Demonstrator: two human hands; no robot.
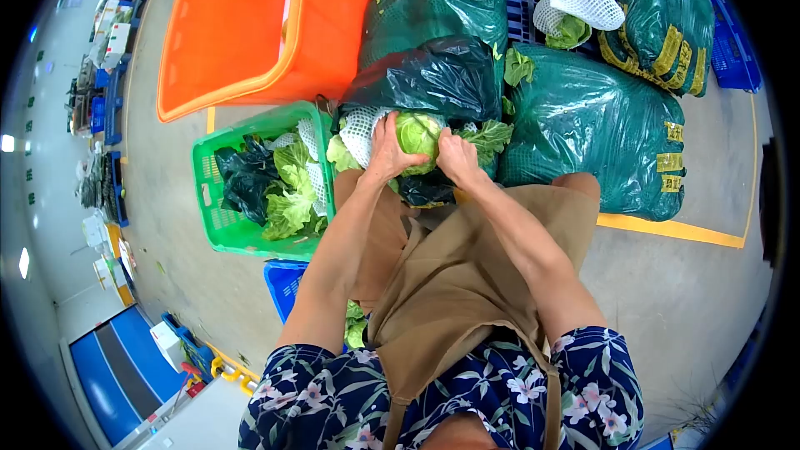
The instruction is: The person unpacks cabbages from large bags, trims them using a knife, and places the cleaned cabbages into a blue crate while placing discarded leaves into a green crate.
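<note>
Your shirt (325,396) lay nearest. Your left hand (388,152), fingers half-curled, held the cabbage (419,135) before the dark bag (433,79); your right hand (459,157), fingers bunched, grip unclear, seemed to be peeling, needing a gentle pull next.

Both hands (387,150) on green cabbage (417,133)
</note>
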